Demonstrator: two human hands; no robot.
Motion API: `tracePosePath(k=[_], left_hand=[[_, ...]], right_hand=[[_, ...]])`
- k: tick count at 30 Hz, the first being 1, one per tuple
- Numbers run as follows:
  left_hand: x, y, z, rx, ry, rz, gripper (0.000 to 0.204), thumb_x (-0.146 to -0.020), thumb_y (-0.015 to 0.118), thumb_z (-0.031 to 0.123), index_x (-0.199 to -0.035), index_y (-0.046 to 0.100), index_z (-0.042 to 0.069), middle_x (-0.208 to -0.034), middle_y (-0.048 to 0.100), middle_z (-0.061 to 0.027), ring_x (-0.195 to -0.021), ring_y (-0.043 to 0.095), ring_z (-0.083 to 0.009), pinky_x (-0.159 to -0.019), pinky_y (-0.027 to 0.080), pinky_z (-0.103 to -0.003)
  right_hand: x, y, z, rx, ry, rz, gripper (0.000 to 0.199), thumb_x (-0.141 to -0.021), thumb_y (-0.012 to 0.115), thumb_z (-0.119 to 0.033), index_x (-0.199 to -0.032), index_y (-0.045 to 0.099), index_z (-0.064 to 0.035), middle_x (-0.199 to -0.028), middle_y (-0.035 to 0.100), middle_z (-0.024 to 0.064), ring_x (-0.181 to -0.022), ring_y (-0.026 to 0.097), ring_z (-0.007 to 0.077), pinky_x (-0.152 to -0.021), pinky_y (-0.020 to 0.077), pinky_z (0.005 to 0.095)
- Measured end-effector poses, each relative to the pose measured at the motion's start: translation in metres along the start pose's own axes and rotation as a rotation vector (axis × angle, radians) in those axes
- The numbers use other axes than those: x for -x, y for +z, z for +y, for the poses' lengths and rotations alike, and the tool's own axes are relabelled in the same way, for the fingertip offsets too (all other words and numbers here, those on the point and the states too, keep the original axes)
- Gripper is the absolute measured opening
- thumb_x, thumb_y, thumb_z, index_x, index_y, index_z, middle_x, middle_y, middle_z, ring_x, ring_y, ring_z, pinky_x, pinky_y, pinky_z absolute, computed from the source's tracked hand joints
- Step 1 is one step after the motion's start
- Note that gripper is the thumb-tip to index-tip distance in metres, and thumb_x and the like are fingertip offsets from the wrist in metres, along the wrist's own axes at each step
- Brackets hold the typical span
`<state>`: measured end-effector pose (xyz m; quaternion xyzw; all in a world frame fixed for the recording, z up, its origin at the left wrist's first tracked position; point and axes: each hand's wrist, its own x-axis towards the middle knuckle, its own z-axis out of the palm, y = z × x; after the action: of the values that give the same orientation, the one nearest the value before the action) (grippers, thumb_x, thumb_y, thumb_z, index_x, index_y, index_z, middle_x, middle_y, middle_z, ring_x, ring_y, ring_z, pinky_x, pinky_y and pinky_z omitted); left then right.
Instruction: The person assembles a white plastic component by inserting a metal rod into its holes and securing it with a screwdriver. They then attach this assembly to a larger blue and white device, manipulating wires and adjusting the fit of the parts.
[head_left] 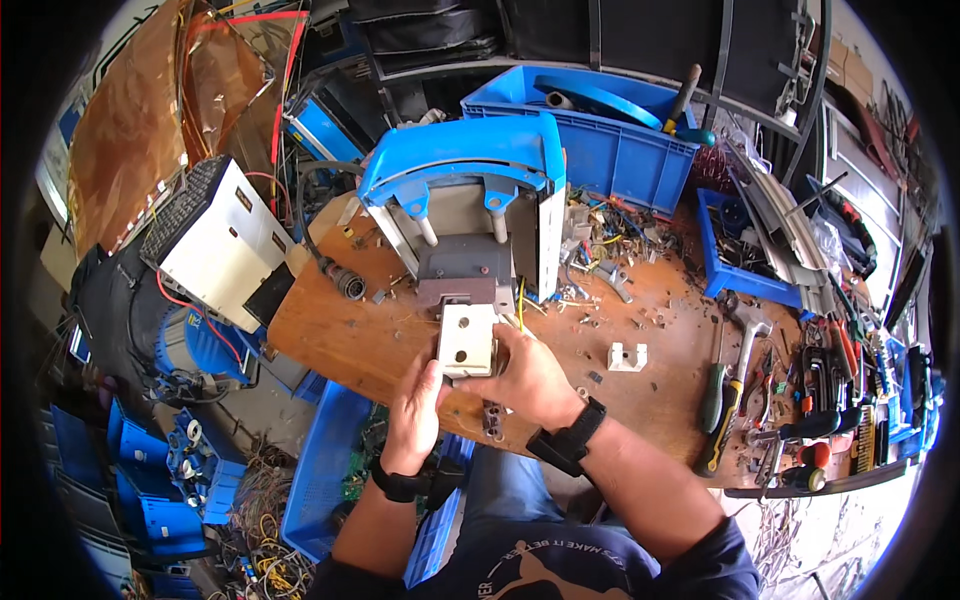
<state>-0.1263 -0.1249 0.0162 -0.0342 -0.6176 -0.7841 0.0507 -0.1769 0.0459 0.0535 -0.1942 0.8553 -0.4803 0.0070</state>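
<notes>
Both my hands hold a small cream plastic block (467,338) with round holes, just in front of a grey and blue machine unit (465,215) on the wooden workbench (350,335). My left hand (417,415) grips the block's left lower edge. On the right, my right hand (527,376) clasps its right side and bottom corner. A dark metal bracket (492,418) lies at the bench edge under my hands. Each wrist has a black band.
A white clip (627,357), screws and wire scraps litter the bench. Screwdrivers (712,395), a hammer (750,340) and pliers lie at the right. A blue crate (600,135) stands behind, another blue bin (745,280) at right. A white box (220,245) sits at left; blue crates (320,470) below.
</notes>
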Motion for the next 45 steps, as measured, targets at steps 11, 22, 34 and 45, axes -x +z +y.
tracePosePath(k=[11,22,34,45], left_hand=[[-0.002,-0.001,0.0,0.013,0.003,0.066,0.038,-0.104,0.043,0.025,-0.129,0.048,-0.004,-0.124,0.058,-0.0129,-0.113,0.058,-0.0207,-0.097,0.047,-0.036],[0.0,-0.005,0.005,0.143,-0.155,0.033,0.045,-0.101,0.05,0.026,-0.135,0.046,-0.004,-0.126,0.058,-0.0126,-0.108,0.061,-0.0205,-0.093,0.05,-0.038],[-0.006,0.014,0.004,0.186,-0.184,-0.038,0.044,-0.101,0.05,0.023,-0.137,0.044,-0.001,-0.121,0.059,-0.0102,-0.102,0.062,-0.0178,-0.091,0.051,-0.034],[-0.007,0.028,0.001,0.062,-0.117,-0.082,0.066,-0.098,0.059,0.026,-0.148,0.025,-0.001,-0.137,0.049,-0.0211,-0.112,0.059,-0.0244,-0.095,0.049,-0.034]], right_hand=[[-0.008,0.002,0.007,-0.112,0.005,-0.047,0.062,-0.063,0.084,-0.027,-0.111,0.063,0.0064,-0.094,0.069,0.0231,-0.089,0.069,0.0336,-0.081,0.0541,0.0382],[-0.005,0.0,0.003,-0.04,0.012,-0.053,0.063,-0.063,0.085,-0.029,-0.111,0.064,0.0048,-0.092,0.07,0.0227,-0.087,0.07,0.0334,-0.08,0.0549,0.0385],[-0.012,-0.021,0.024,-0.128,-0.005,-0.111,0.057,-0.066,0.084,-0.017,-0.115,0.063,0.0035,-0.094,0.072,0.0167,-0.085,0.071,0.0224,-0.078,0.0545,0.0326],[-0.026,-0.047,0.048,-0.291,0.07,-0.16,0.059,-0.07,0.081,-0.007,-0.124,0.06,0.001,-0.102,0.07,0.0105,-0.092,0.064,0.0159,-0.084,0.0505,0.0305]])
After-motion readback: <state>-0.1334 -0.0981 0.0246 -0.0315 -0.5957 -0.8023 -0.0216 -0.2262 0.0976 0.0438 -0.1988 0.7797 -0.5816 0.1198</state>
